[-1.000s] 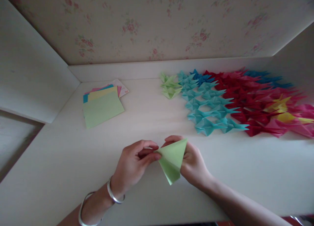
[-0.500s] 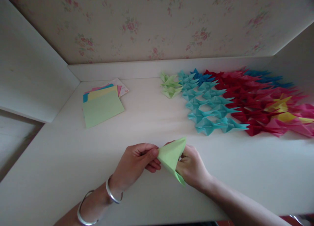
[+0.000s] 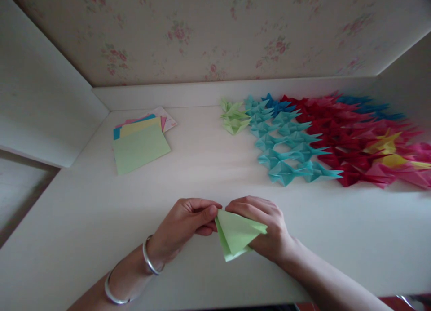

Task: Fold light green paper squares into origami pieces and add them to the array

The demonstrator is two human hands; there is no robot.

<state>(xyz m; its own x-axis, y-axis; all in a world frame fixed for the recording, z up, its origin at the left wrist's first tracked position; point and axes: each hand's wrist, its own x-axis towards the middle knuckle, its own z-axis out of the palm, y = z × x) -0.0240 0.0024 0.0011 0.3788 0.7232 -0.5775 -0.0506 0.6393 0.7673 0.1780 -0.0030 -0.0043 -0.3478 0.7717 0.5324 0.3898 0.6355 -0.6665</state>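
A light green sheet of origami paper, partly folded into a triangular shape with open layers, is held between both hands above the white table's near part. My left hand pinches its upper left corner between thumb and fingers. Behind and to the right of the paper, my right hand is closed around it; the paper hides its thumb and some fingertips. Two silver bangles circle my left forearm.
A stack of coloured paper sheets, light green on top, lies at the back left. Rows of folded paper cranes, including light green, turquoise and red ones, cover the back right. A flowered wall rises behind the table.
The green paper has turned: its peak pointed up and right, and now a point faces right with the layers opening downward. My right hand has shifted over its back edge.
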